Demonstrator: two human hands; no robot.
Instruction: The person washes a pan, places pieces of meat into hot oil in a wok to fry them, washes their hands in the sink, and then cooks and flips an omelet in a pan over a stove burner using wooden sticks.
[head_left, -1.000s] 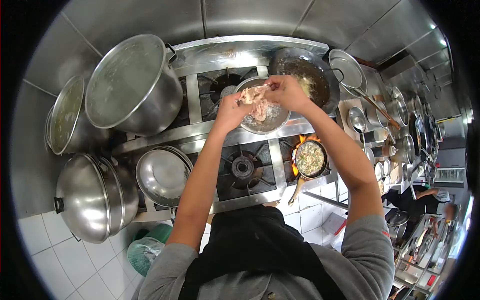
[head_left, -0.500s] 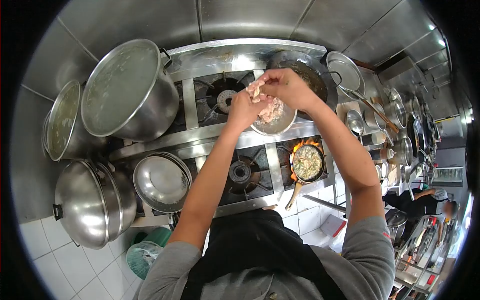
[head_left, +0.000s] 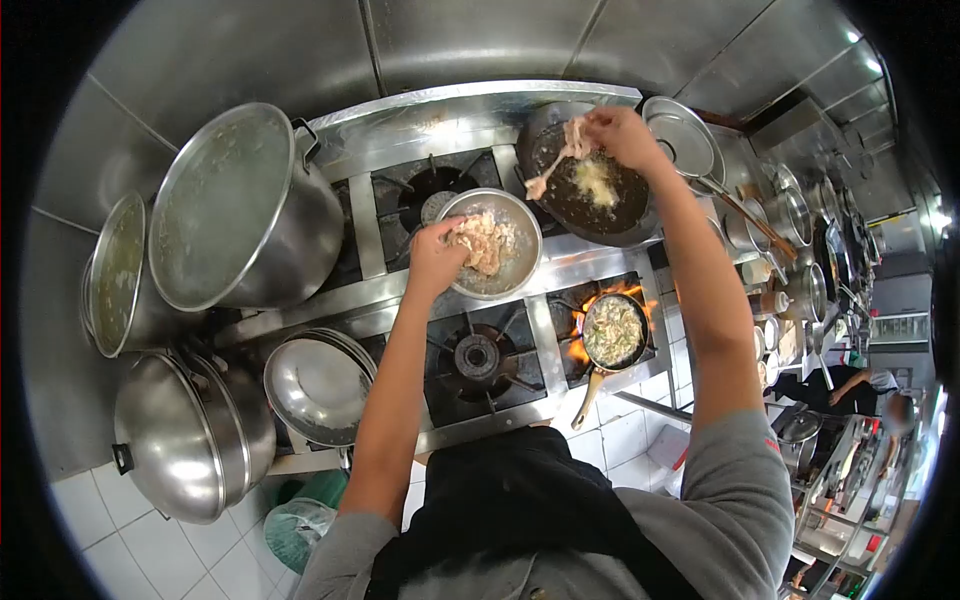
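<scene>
Pale pink, limp strip of meat hangs from the right hand over the near-left part of a dark, round metal wok with dark oil. Right fingers pinched on strip's upper end; lower end dangles toward wok's left rim. Light yellow, bubbling clump in the oil. Left hand at left rim of a round, shiny steel bowl, fingers touching a pinkish, coated meat mound inside; cannot tell if gripping it. Bowl sits just left of wok. Small black frying pan with wooden handle over orange flames, nearer the body.
</scene>
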